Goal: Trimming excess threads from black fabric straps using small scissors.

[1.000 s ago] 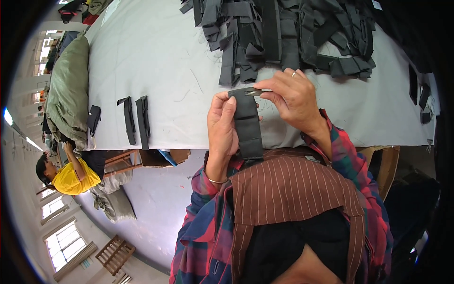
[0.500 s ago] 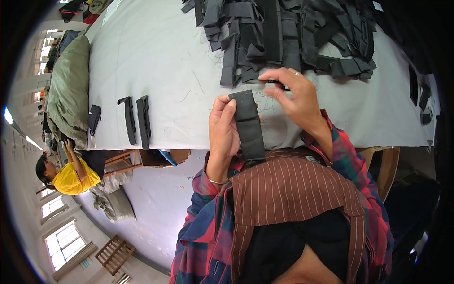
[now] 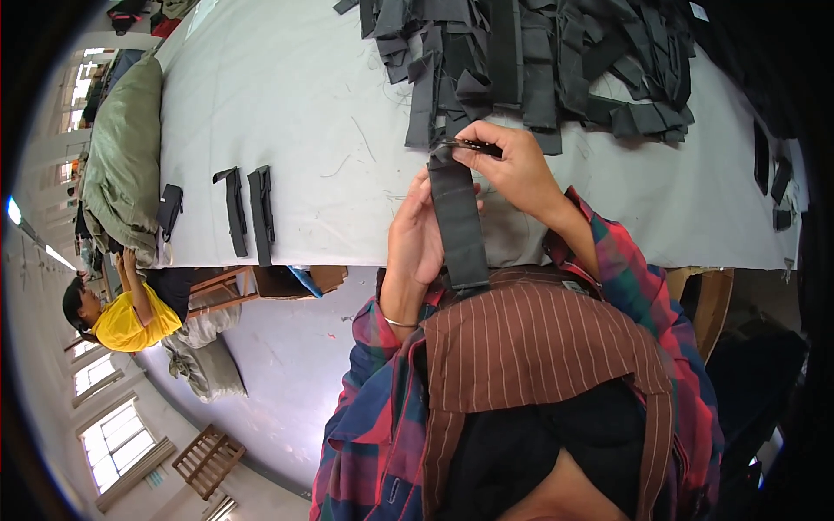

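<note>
My left hand (image 3: pixel 413 241) holds a dark grey fabric strip (image 3: pixel 460 230), which hangs down toward my apron. The fingers lie behind the strip and its left edge. In my right hand (image 3: pixel 519 174) is a pair of small black thread snips (image 3: pixel 483 148), pinched between thumb and fingers. Their tip meets the strip's top end, where the cloth looks bunched; whether the blades are closed is too small to tell. Just beyond both hands lies a heap of similar dark strips (image 3: pixel 539 78) on the pale cloth-covered table (image 3: pixel 287 113).
Two folded dark strips (image 3: pixel 261 213) and a small black piece (image 3: pixel 170 211) lie to the left. A large green sack (image 3: pixel 126 148) rests at the table's left end. Loose threads dot the cover. At far left a person in yellow (image 3: pixel 139 321) works at the table.
My right hand has moved left, bringing the snips onto the strip's top end. The left thumb no longer lies over the strip's front.
</note>
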{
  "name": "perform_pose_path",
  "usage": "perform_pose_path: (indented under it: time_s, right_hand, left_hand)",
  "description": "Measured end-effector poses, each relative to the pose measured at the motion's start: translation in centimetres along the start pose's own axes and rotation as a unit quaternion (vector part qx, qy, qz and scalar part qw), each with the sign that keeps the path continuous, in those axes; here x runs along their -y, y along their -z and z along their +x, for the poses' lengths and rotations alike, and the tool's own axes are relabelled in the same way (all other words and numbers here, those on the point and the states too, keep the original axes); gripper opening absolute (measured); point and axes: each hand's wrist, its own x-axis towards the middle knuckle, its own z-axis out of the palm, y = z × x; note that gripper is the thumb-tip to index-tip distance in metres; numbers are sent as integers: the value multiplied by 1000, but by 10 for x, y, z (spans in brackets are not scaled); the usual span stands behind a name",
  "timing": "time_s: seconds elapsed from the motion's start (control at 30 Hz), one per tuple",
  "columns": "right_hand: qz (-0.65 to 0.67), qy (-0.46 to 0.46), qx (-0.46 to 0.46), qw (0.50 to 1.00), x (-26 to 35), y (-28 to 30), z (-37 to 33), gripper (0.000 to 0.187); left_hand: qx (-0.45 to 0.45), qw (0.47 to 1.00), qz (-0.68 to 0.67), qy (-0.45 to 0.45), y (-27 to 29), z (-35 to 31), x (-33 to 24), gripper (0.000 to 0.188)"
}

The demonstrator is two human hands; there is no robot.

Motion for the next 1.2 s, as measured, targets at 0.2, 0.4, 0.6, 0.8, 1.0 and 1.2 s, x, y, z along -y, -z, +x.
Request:
perform_pose_path:
  time_s: [0.2, 0.4, 0.6, 0.8, 1.0, 1.2]
  right_hand:
    - [52, -23, -7, 998, -4, -1, 7, 15]
    - [172, -38, 24, 984, 14, 1, 5, 14]
    - [401, -144, 132, 895, 17, -1, -25, 7]
    - [353, -115, 84, 925, 20, -21, -27, 17]
    - [228, -94, 53, 968, 34, -24, -31, 45]
    - [270, -102, 51, 956, 27, -24, -39, 25]
  left_hand:
    - [43, 998, -12, 39, 14, -1, 5, 40]
    - [-13, 999, 21, -36, 16, -1, -1, 44]
    - [-106, 962, 117, -221, -6, 4, -19, 46]
    - [-123, 829, 391, -381, -18, -2, -23, 51]
    - [-74, 834, 361, -410, -30, -4, -22, 53]
    - [-59, 838, 331, -430, -27, -8, -24, 52]
